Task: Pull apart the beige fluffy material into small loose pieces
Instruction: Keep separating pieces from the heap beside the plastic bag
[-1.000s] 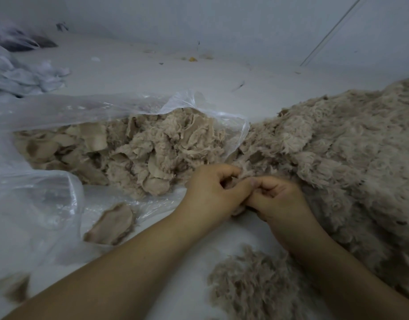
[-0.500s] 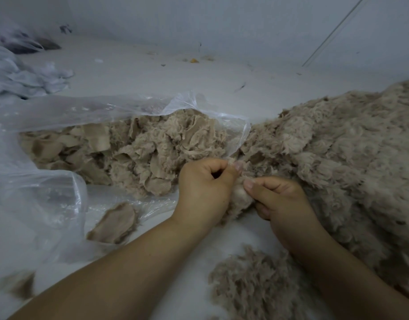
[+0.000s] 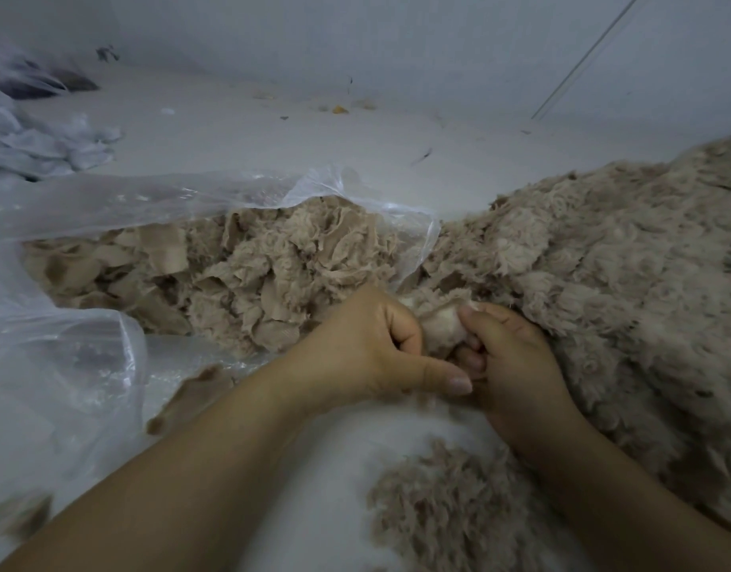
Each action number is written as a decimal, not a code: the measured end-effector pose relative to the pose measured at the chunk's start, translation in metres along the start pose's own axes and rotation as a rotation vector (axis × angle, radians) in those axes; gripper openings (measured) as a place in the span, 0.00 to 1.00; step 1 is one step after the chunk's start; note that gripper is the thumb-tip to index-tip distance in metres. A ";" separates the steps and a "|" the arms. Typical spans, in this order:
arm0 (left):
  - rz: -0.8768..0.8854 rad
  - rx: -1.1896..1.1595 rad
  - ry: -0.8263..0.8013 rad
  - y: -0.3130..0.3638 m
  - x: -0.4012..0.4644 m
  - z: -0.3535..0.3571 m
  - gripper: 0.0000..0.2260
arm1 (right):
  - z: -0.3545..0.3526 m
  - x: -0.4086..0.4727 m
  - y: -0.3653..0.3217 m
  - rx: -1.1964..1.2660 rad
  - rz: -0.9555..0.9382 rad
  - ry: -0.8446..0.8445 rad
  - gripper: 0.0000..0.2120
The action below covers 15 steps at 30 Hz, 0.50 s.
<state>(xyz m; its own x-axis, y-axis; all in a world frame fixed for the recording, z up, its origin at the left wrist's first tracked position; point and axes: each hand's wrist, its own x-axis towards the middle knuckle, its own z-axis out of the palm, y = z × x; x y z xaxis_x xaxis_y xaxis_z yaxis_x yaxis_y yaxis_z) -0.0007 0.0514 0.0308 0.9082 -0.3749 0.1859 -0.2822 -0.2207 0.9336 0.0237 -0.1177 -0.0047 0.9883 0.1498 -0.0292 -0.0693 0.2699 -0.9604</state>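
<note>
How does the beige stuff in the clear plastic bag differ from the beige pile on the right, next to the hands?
The material in the bag shows flat, smooth flaps among its fluff; the right-hand pile shows shaggy fluff all over. The bagged material lies inside the clear plastic bag; the pile lies uncovered on the white surface. The pile spreads wider, out of frame. Both are the same beige.

Dim, flat, bluish light fills the frame, casting no hard shadows. Faint glare glints off the clear plastic bag [image 3: 215, 196] at 10 o'clock. Wide-angle distortion bends the edges, and the forearm and fluff at 7 o'clock blur softly.
</note>
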 end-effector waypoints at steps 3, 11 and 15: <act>0.032 0.033 0.130 -0.002 0.002 0.003 0.24 | 0.002 -0.002 -0.002 0.004 -0.039 -0.049 0.25; -0.041 0.208 0.408 -0.017 0.009 0.007 0.07 | 0.000 0.000 -0.002 0.031 -0.036 -0.068 0.26; -0.002 0.163 0.459 -0.017 0.010 0.011 0.11 | -0.001 0.001 0.001 0.016 -0.036 -0.056 0.20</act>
<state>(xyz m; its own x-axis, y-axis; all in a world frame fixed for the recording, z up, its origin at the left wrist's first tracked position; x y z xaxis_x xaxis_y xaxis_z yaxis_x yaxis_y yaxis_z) 0.0103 0.0415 0.0133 0.9410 0.0535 0.3341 -0.2915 -0.3734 0.8807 0.0251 -0.1184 -0.0057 0.9810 0.1930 0.0210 -0.0369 0.2912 -0.9560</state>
